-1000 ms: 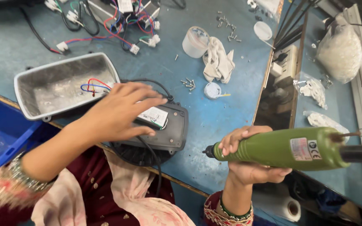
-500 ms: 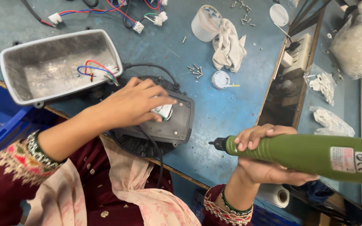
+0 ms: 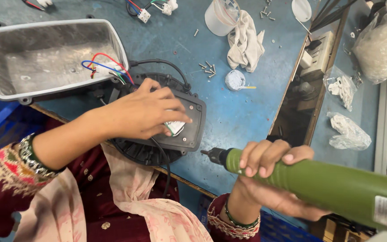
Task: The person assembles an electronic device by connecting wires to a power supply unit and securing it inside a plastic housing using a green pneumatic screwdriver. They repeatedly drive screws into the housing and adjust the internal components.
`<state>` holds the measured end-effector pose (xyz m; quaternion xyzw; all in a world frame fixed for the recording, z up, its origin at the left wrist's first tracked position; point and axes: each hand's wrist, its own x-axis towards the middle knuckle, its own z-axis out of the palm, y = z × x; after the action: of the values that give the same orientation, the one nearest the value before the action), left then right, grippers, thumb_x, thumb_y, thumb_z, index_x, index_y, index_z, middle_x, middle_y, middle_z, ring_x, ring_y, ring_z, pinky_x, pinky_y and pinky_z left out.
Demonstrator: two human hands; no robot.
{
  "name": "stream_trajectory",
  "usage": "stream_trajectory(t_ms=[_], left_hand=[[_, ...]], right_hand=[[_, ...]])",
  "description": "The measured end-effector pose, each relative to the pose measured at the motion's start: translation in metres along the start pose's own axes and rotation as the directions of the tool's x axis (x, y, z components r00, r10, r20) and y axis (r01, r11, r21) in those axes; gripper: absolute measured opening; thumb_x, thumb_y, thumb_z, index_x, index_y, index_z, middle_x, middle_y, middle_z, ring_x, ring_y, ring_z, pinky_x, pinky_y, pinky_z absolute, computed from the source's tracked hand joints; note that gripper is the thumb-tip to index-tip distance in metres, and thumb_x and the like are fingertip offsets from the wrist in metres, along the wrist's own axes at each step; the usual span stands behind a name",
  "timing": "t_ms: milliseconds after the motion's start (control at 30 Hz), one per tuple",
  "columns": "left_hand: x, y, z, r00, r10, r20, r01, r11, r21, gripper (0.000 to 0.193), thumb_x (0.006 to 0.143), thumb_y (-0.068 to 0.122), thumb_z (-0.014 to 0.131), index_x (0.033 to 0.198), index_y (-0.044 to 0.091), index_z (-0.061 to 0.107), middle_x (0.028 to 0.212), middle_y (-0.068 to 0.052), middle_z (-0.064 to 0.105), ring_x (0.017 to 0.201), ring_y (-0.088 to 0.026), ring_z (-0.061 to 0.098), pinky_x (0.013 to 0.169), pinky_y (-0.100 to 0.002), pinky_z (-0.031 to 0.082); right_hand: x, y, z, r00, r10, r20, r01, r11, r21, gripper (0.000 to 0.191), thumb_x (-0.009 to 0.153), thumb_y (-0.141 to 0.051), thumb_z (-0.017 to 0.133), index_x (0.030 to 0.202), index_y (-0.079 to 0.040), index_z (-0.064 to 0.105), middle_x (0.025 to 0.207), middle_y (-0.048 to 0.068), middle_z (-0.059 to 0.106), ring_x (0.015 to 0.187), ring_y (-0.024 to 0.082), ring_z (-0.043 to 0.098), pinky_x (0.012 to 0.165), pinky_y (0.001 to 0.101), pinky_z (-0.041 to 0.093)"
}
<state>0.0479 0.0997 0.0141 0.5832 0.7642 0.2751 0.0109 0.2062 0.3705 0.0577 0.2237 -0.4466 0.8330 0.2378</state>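
The left hand [image 3: 142,112] lies flat, fingers spread wide, on the dark rectangular plastic cover [image 3: 189,121] of a round black finned lamp housing [image 3: 144,152]; nothing is gripped, the palm simply presses the cover down. A small white label [image 3: 174,127] peeks out beneath the fingertips. The right hand [image 3: 269,172], below and to the right of the cover, is wrapped closed around the long green cylindrical electric screwdriver [image 3: 328,183], whose dark bit [image 3: 207,153] points at the cover's lower right corner and sits just beside it, not yet touching.

The lamp housing rests at the near edge of the blue worktable [image 3: 242,116]. Just left of the cover stands an open grey metal casing [image 3: 45,58], with red, blue and green wires [image 3: 106,67] running from it toward the cover. Above and to the right of the cover lie loose small screws [image 3: 208,69], a white round cap [image 3: 235,79] and a crumpled white cloth [image 3: 246,38] — all well apart from the hands.

To drive the fastener cleanly, the person would do well to keep the flat hand bearing firmly so the cover cannot shift, and to bring the bit square to the corner hole rather than at the present slant. The black cable [image 3: 164,163] running under the wrist looks worth keeping clear of the seam — a pinch there seems the likeliest fault.
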Motion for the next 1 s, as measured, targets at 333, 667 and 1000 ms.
stream_trajectory(t_ms=[333, 667, 1000], left_hand=[[-0.009, 0.013, 0.013, 0.982, -0.065, -0.179, 0.066, 0.998, -0.002, 0.045, 0.075, 0.030, 0.078, 0.118, 0.020, 0.073, 0.117, 0.004, 0.069, 0.109, -0.021, 0.057, 0.091, -0.051, 0.038], [-0.008, 0.010, 0.002, 0.982, -0.059, -0.181, 0.050, 0.997, -0.051, 0.052, 0.073, 0.030, 0.079, 0.122, 0.017, 0.070, 0.119, 0.002, 0.068, 0.114, -0.021, 0.057, 0.098, -0.052, 0.037], [-0.093, 0.014, -0.046, 0.950, -0.247, -0.189, 0.278, 0.947, 0.159, 0.071, 0.071, 0.045, 0.079, 0.134, 0.016, 0.065, 0.124, -0.002, 0.064, 0.125, -0.024, 0.055, 0.109, -0.050, 0.035]], right_hand=[[0.015, 0.049, 0.024, 0.999, -0.040, -0.010, 0.039, 0.997, -0.067, 0.103, 0.076, -0.094, 0.026, 0.104, 0.002, 0.050, 0.063, 0.012, 0.052, 0.046, 0.021, 0.050, 0.044, 0.0353, 0.048], [0.018, 0.045, 0.025, 0.999, -0.030, -0.040, 0.025, 0.991, -0.131, 0.106, 0.070, -0.096, 0.023, 0.098, 0.003, 0.049, 0.060, 0.012, 0.050, 0.043, 0.022, 0.049, 0.042, 0.0345, 0.047], [0.040, 0.038, 0.006, 0.997, 0.070, -0.030, -0.074, 0.984, -0.160, 0.108, 0.077, -0.097, 0.023, 0.098, 0.005, 0.053, 0.064, 0.017, 0.054, 0.047, 0.027, 0.054, 0.051, 0.0408, 0.049]])
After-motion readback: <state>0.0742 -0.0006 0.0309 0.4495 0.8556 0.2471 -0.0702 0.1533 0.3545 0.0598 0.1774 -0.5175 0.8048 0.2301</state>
